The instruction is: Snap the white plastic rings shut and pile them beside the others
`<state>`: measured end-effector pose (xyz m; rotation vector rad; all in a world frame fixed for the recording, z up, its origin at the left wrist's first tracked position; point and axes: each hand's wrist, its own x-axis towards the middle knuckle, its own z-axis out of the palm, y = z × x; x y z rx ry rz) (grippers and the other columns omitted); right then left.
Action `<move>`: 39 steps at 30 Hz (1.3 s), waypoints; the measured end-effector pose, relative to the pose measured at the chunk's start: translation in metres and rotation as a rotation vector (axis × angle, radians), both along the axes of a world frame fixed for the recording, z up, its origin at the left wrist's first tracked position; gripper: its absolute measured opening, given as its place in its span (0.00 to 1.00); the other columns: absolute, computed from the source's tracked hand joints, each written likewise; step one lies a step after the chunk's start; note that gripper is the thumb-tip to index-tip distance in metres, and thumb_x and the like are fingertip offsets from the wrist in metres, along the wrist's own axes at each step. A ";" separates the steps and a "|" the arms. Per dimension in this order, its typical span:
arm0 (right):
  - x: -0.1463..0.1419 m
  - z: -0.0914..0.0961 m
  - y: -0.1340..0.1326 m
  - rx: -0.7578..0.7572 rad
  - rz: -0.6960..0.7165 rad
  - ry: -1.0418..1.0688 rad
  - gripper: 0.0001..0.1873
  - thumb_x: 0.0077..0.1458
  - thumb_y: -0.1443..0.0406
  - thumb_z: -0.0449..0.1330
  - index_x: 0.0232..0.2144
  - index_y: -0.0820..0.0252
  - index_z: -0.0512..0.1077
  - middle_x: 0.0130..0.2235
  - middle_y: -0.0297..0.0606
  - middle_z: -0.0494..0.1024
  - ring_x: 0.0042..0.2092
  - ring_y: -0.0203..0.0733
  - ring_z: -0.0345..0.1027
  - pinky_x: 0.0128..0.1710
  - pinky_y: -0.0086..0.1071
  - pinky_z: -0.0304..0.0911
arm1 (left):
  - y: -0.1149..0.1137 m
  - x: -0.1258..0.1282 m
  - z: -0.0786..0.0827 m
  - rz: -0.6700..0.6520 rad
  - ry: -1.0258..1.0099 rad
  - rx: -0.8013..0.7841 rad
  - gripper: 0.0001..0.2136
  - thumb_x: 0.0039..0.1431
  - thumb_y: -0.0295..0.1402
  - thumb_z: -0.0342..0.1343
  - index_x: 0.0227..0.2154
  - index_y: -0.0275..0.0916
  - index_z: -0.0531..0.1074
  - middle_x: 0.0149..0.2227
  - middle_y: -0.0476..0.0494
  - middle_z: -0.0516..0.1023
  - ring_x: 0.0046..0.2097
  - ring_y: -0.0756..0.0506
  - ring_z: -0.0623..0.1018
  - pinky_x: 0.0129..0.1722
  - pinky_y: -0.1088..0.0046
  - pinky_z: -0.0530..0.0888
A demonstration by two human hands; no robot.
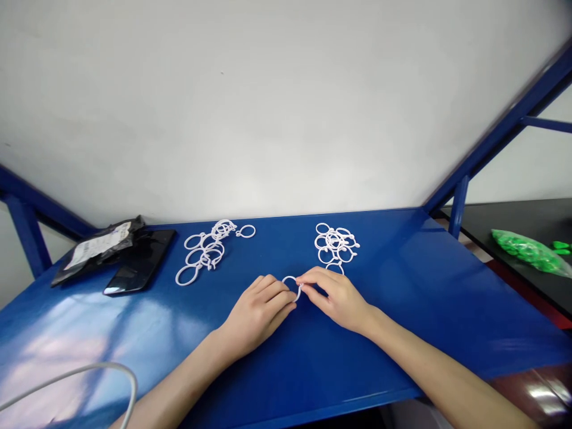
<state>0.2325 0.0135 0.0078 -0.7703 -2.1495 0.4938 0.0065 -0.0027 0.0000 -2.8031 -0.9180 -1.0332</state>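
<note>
Between my hands, just above the blue table, is a white plastic ring (289,278) with a small eyelet. My left hand (259,307) grips its left side, the fingers covering part of it. The thumb and index finger of my right hand (337,295) pinch the ring's right side near the eyelet. Beyond my right hand lies a pile of similar white rings (335,241), the nearest one partly behind my knuckles. To the left, a second group of white rings (203,250) lies loosely overlapping, with one ring (246,231) at its right end.
A black plastic package (100,244) with a white label lies at the left on a dark flat item (143,262). A white cable (102,364) curves over the front left of the blue table (348,375). Blue frame bars flank both sides. A bag of green pieces (529,251) is at right.
</note>
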 end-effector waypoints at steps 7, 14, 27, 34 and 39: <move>0.000 0.002 -0.001 0.001 0.034 -0.002 0.12 0.69 0.68 0.56 0.51 0.55 0.73 0.44 0.41 0.82 0.44 0.42 0.79 0.44 0.36 0.76 | -0.002 0.000 0.002 -0.027 0.020 0.028 0.03 0.70 0.28 0.55 0.40 0.40 0.73 0.34 0.47 0.81 0.36 0.46 0.75 0.38 0.68 0.70; 0.000 0.002 -0.003 -0.019 0.045 -0.008 0.08 0.69 0.68 0.56 0.46 0.55 0.74 0.42 0.40 0.81 0.43 0.42 0.78 0.42 0.36 0.75 | -0.001 -0.002 -0.001 -0.039 0.024 0.016 0.02 0.69 0.28 0.56 0.41 0.39 0.72 0.35 0.48 0.81 0.37 0.46 0.75 0.38 0.68 0.70; 0.000 -0.005 0.002 -0.019 0.005 -0.040 0.08 0.69 0.67 0.57 0.46 0.56 0.75 0.43 0.39 0.83 0.44 0.41 0.79 0.45 0.34 0.74 | 0.002 -0.003 -0.002 -0.014 0.015 0.014 0.03 0.69 0.29 0.56 0.41 0.39 0.74 0.36 0.47 0.82 0.38 0.46 0.76 0.40 0.68 0.72; 0.023 -0.007 0.029 -0.044 -0.303 -0.050 0.06 0.67 0.66 0.58 0.43 0.54 0.75 0.42 0.37 0.82 0.43 0.44 0.78 0.44 0.39 0.72 | 0.025 -0.017 -0.007 0.256 0.019 0.005 0.08 0.70 0.31 0.53 0.47 0.39 0.76 0.46 0.41 0.83 0.46 0.42 0.79 0.47 0.62 0.75; 0.057 -0.009 0.058 -0.048 -0.503 -0.085 0.07 0.66 0.65 0.57 0.41 0.55 0.75 0.43 0.40 0.80 0.46 0.49 0.74 0.47 0.43 0.71 | 0.074 -0.033 -0.007 0.690 0.297 -0.064 0.17 0.69 0.28 0.48 0.55 0.31 0.74 0.59 0.28 0.76 0.56 0.28 0.73 0.52 0.49 0.70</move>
